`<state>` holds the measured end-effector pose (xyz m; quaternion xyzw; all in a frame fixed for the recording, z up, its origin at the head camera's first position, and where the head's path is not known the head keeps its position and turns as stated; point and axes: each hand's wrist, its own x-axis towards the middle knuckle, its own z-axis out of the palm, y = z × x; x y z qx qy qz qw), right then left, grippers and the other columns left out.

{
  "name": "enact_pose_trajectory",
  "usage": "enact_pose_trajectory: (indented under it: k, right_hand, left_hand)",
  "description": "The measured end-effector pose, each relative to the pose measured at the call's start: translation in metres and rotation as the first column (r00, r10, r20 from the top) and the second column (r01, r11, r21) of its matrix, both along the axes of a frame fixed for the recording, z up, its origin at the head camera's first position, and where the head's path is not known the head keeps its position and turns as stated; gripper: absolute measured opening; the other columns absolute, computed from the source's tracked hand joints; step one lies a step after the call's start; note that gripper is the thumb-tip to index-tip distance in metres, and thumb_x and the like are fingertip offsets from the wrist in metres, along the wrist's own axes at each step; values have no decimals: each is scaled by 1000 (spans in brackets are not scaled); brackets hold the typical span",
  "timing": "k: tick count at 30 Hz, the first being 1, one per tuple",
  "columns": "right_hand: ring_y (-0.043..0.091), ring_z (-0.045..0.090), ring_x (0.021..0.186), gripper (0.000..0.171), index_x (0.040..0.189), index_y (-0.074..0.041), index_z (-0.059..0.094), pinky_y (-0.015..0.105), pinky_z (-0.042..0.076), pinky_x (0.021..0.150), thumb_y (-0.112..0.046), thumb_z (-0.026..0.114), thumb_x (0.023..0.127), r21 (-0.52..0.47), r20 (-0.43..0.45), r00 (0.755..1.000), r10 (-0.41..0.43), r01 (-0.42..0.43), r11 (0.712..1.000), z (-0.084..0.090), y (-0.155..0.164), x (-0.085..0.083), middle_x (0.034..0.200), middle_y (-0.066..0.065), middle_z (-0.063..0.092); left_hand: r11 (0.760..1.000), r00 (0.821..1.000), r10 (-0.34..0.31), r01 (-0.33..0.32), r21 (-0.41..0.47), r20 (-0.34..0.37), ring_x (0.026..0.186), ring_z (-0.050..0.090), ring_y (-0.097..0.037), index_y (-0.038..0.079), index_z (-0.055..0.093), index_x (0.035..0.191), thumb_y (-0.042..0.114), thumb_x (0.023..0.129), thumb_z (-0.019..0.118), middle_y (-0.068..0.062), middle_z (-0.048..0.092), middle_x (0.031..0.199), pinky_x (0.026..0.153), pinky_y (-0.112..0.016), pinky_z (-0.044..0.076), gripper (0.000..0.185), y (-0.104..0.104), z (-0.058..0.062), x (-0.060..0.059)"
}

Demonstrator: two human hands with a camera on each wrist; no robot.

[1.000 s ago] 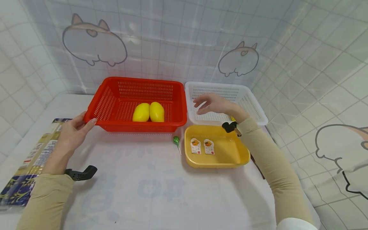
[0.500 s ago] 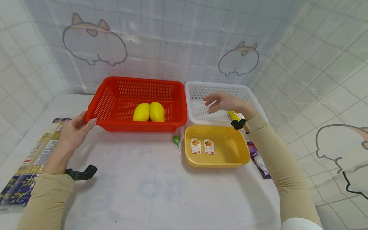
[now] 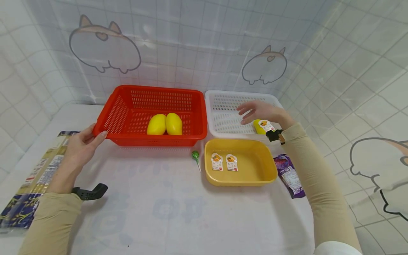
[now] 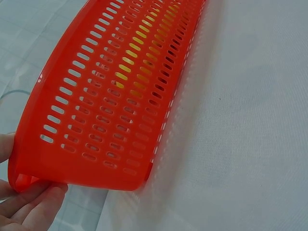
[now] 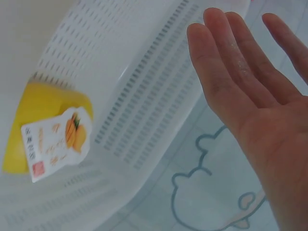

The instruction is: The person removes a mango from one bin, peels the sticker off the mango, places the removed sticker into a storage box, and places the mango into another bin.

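My left hand holds the near left corner of a red slotted basket. In the left wrist view the corner of the red basket sits between thumb and fingers. Two yellow fruits lie side by side inside it. My right hand hovers with straight fingers over a white slotted basket and holds nothing. A yellow packet with a printed label lies in that basket's near right corner, just under the wrist. The right wrist view shows the bare palm above the white basket and the packet.
A yellow tray with two small labelled packets stands in front of the white basket. A green lollipop lies left of it, a purple packet right of it. A long printed package lies at the table's left edge.
My right hand has moved to the right above the white basket, which uncovers the yellow packet in it and the purple packet on the table. The left hand has stayed on the red basket.
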<state>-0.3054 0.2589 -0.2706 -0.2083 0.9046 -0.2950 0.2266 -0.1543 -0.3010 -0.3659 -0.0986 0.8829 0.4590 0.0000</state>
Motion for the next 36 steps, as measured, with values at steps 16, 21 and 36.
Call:
enact_pose_trajectory:
  k: [16, 21, 36]
  right_hand:
    - [39, 52, 131, 67, 148, -5, 44, 57, 44, 108, -23, 75, 91, 34, 37, 998, -59, 58, 998, -1, 37, -10, 149, 23, 46]
    - [42, 50, 132, 69, 149, -3, 41, 58, 43, 109, -23, 74, 92, 51, 59, 994, -93, 90, 995, -1, 45, -14, 150, 26, 43]
    - [44, 39, 138, 73, 152, -3, 33, 62, 33, 115, -21, 72, 93, 137, 189, 961, -203, 179, 974, -10, 65, -29, 156, 28, 32]
  left_hand:
    - [1000, 1000, -13, 13, 12, -18, 133, 40, -37, 13, 8, 160, 57, 99, 46, -24, 33, 158, 72, 0, 41, 85, -2, -1, -1]
    - [1000, 1000, -13, 13, 11, -3, 133, 40, -37, 15, 6, 160, 58, 99, 45, -23, 32, 159, 83, -7, 48, 85, -3, -1, -1]
    - [1000, 1000, -4, 4, 13, 2, 136, 38, -39, 15, 7, 160, 55, 100, 46, -23, 30, 159, 109, -37, 47, 82, -3, 0, -2]
